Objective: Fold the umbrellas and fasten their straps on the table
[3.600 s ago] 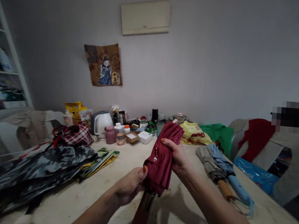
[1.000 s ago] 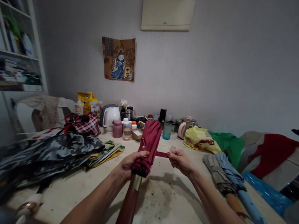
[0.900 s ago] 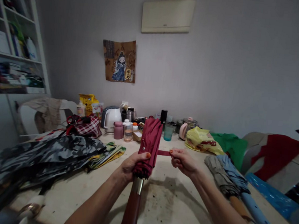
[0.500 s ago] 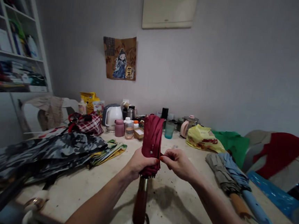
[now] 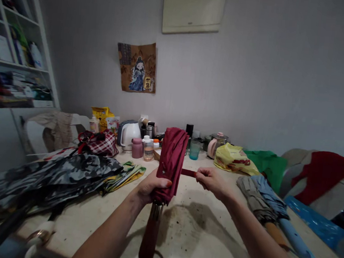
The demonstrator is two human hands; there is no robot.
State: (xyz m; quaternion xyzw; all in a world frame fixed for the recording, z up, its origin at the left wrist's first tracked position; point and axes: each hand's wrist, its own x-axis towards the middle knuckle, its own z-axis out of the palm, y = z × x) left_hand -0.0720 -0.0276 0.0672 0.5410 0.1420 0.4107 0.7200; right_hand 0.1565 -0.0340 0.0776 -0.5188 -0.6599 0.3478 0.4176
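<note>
A folded dark-red umbrella (image 5: pixel 172 157) stands tilted in front of me, its brown handle (image 5: pixel 149 239) pointing down and a thin cord hanging from it. My left hand (image 5: pixel 151 185) is wrapped round the lower part of the folded canopy, thumb across the front. A small snap button (image 5: pixel 164 171) shows on the cloth above that thumb. To the right, my right hand (image 5: pixel 211 180) pinches the end of the umbrella's closing strap (image 5: pixel 189 173), which is stretched straight out from the canopy's right side.
A camouflage umbrella (image 5: pixel 74 172) lies spread loosely at left beside a yellow-green folded cloth (image 5: pixel 125 177). Grey (image 5: pixel 259 201) and blue (image 5: pixel 290 227) folded umbrellas lie at right. Along the back stand a kettle (image 5: pixel 130 135), bottles, a teal cup (image 5: pixel 194 150) and a yellow bag (image 5: pixel 235 158).
My right hand has moved right and slightly up, drawing the strap out from the canopy. The umbrella has shifted left and leans more, its handle swung to the left.
</note>
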